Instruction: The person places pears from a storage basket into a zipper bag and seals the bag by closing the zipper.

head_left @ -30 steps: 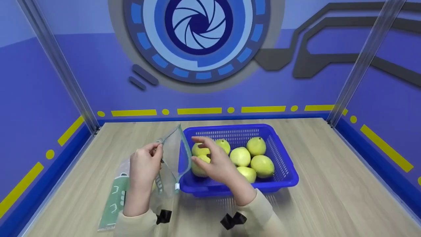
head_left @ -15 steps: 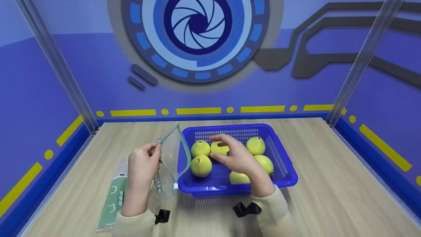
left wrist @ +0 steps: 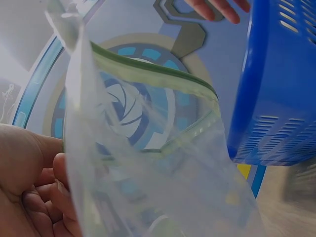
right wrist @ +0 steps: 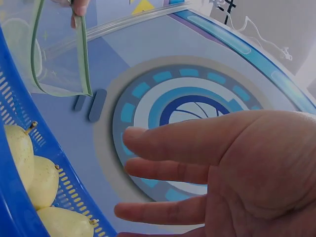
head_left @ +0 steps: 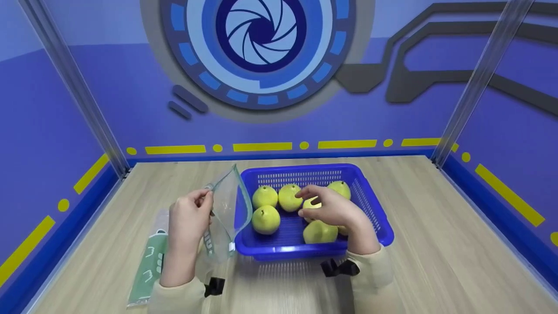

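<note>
My left hand (head_left: 190, 218) pinches the rim of a clear zip bag (head_left: 226, 205) with a green edge and a white slider. The bag's mouth gapes toward the blue basket (head_left: 287, 250). Over the basket's right half hovers my right hand (head_left: 335, 207), fingers spread and holding nothing, as the right wrist view also shows. Several yellow-green pears lie in the basket: one pear (head_left: 266, 220) at front left, another pear (head_left: 290, 197) at the back, a third pear (head_left: 320, 232) below the right hand. That hand partly hides some pears at the right.
A flat green-and-clear package (head_left: 148, 266) lies on the wooden table (head_left: 436, 244), left of and partly behind the left forearm. Blue printed panels (head_left: 279, 126) enclose the table at the back and both sides.
My right hand has moved right, from beside the bag's mouth across to the pears on the basket's right side. The left hand and the bag have stayed nearly still.
</note>
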Action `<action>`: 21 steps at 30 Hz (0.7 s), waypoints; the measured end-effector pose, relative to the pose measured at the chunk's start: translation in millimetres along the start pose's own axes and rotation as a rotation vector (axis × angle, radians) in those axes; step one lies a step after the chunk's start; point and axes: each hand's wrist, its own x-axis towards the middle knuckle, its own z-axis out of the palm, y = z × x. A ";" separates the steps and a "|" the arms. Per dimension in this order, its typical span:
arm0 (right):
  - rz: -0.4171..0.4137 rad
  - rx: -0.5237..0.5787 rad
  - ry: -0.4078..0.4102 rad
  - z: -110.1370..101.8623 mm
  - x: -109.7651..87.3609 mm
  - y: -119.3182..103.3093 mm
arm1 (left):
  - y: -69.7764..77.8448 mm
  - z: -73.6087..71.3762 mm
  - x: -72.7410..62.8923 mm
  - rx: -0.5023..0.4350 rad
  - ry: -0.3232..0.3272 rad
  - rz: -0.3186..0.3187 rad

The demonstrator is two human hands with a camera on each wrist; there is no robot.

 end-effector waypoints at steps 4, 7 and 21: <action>0.013 -0.032 -0.034 -2.4 -0.3 5.3 | -0.1 -0.1 0.5 0.001 0.000 0.005; 0.049 -0.065 -0.056 -2.5 0.0 7.0 | -0.4 0.0 0.7 0.002 0.007 0.015; 0.242 -0.195 -0.122 5.2 4.1 15.1 | 0.0 -1.6 0.6 -0.007 0.005 0.005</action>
